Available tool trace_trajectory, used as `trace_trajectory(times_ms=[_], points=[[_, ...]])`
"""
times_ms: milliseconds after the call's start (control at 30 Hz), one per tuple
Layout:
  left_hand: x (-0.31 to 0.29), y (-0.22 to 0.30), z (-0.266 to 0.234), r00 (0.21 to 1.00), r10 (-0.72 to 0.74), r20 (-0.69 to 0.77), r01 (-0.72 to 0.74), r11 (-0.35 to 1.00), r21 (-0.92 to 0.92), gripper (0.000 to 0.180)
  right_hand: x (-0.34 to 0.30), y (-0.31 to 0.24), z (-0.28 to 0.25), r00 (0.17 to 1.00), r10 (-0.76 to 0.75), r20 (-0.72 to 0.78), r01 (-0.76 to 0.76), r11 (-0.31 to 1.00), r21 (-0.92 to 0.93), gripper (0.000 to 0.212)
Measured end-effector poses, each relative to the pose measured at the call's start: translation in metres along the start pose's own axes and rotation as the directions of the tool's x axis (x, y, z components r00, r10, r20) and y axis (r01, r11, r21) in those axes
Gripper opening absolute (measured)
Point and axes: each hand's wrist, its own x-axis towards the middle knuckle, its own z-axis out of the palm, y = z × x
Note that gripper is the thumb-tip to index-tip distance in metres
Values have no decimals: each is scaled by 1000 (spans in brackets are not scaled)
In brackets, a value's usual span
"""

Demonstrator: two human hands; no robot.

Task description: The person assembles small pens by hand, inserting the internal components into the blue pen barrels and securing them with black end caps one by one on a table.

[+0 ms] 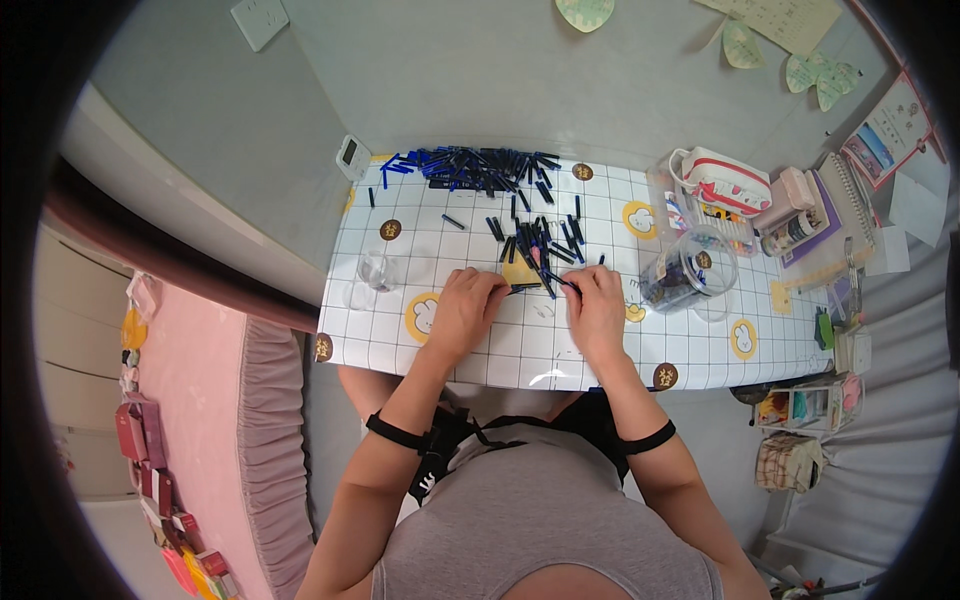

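Note:
My left hand [468,312] is above the near part of the table, fingers pinched on the end of a slim dark tube [523,288]. Across from it, my right hand [598,312] pinches another dark tube [563,281] that slants toward the middle. Between and beyond my hands lies a loose group of small blue-black tubes [530,238], shaped like ink cartridges. A yellow patch [517,272] shows beneath some of them. Against the wall, a larger heap of the same tubes [480,165] spreads along the table's far edge.
A clear plastic jar [688,275] with dark tubes inside is right of my right hand. To the left is a small clear cup [378,272]. A white timer [352,158] sits at the far left corner. Pouch [725,185], stationery and notebooks [830,215] line the right side.

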Motion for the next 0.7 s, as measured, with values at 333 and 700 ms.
trace_trajectory(times_ms=[333, 700], points=[[0, 2, -3, 999, -37, -18, 34, 991, -127, 14, 0, -1, -4, 1000, -10, -27, 10, 1000, 26, 14], [1, 0, -3, 986, -156, -57, 140, 965, -220, 8, -1, -2, -13, 977, -32, -210, 83, 967, 243, 19]])
